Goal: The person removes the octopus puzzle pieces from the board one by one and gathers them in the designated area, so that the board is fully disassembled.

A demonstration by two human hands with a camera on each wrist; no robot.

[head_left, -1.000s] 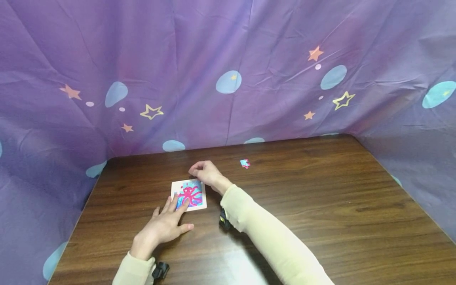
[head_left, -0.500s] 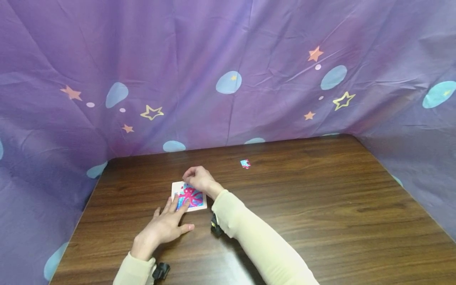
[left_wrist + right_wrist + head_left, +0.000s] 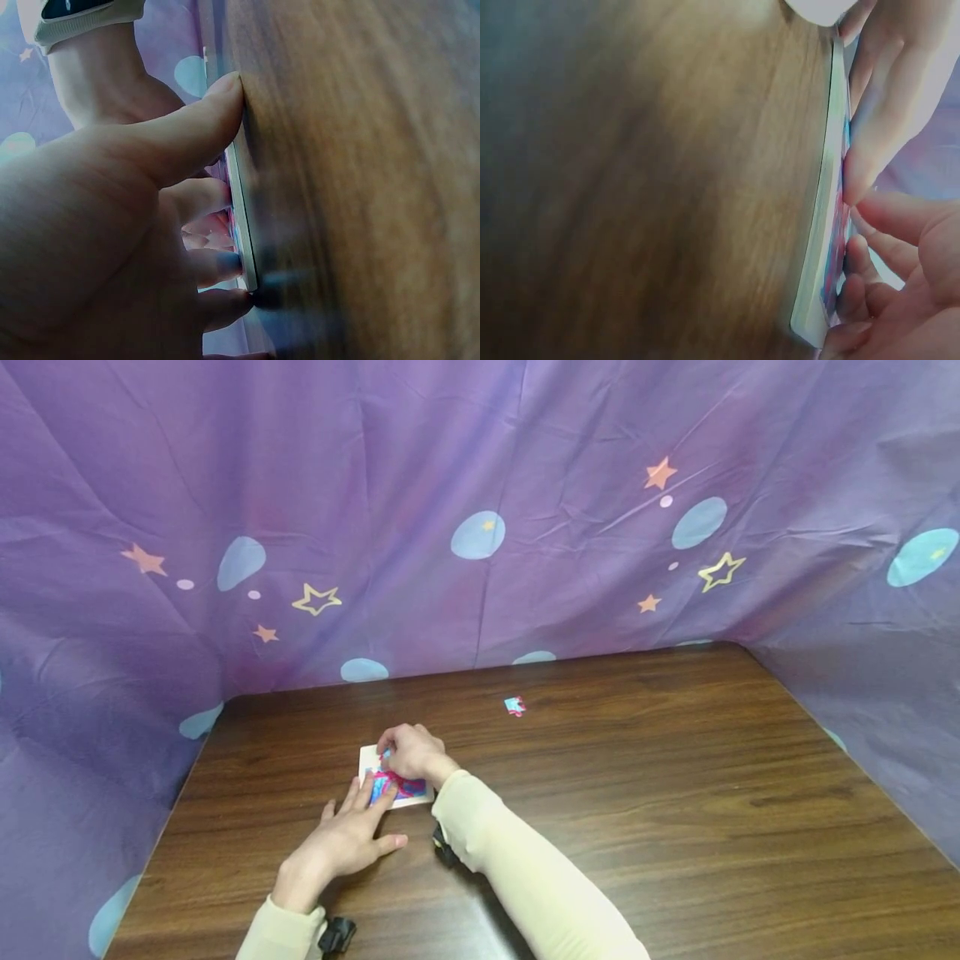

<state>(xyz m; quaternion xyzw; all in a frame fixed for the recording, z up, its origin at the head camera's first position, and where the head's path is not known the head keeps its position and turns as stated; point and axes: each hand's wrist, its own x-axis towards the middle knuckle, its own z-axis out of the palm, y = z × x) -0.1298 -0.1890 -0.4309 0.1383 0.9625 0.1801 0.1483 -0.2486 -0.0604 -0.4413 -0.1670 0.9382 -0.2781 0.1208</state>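
A small square jigsaw puzzle (image 3: 411, 790) in a white frame, with a pink octopus on blue, lies on the table. My left hand (image 3: 339, 842) rests its spread, straight fingers on the puzzle's lower left part, thumb out on the wood. Over the upper part bends my right hand (image 3: 411, 752), its fingers curled down onto the picture near the top left. In the right wrist view the right thumb and bent fingers (image 3: 860, 255) are right at the puzzle's face. Whether they pinch a piece, I cannot tell. A loose blue and pink puzzle piece (image 3: 515, 706) lies farther back.
The brown wooden table (image 3: 660, 777) extends to the right of both arms. Behind and beside it hangs a purple curtain (image 3: 420, 468) with stars and blue ovals. Each wrist carries a small black camera (image 3: 337, 935).
My right hand has moved from just above the puzzle's top edge down and left, onto the picture, and now covers its upper part. The left hand and the loose piece have stayed put.
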